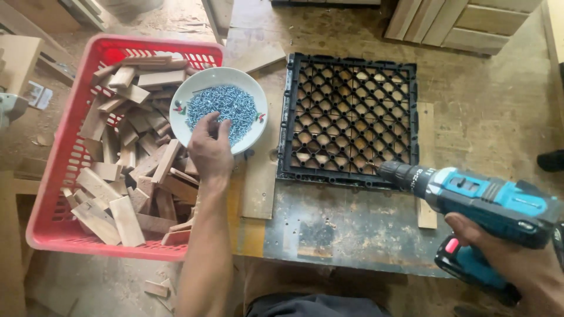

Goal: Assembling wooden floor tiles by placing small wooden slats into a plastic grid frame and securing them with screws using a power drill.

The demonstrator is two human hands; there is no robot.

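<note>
Here, screws [226,108] under left hand [210,149]

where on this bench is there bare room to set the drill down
Bare bench lies below the black grid, left of the drill in the right hand; another patch right of the grid. Crowded left: screw bowl under the left hand, atop the red basket of wood offcuts.

Right hand [517,258] cut off by right and bottom edges; its fingers wrap behind the blue drill [487,202], whose handle base is mostly hidden. Left hand [210,149] covers part of the white plate [252,94]; its fingertips sink among the screws [226,105], grip unclear. Wooden slats [426,164] mostly hidden beneath black plastic grid [349,117]. Dark object [551,160] cut off at right edge.
</note>
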